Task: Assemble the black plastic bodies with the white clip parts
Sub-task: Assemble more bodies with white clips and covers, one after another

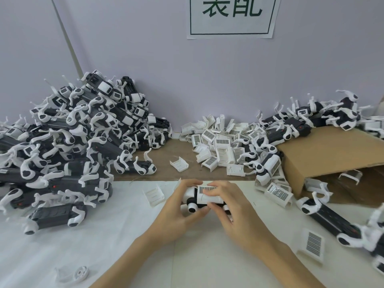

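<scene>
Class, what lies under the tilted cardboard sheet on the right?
Under the cardboard sheet, white clips and part of a black body show at its open edge. Anything deeper is hidden.

black body [190, 201] w/ white clip [209, 194] on top, level, table center.

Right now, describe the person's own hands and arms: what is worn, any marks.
Both the left hand and the right hand are bare, with no gloves. No rings, watch or bands show. Both forearms are uncovered down to the frame's lower edge, so no sleeve is in view. Fingernails look short and unpainted.
</scene>
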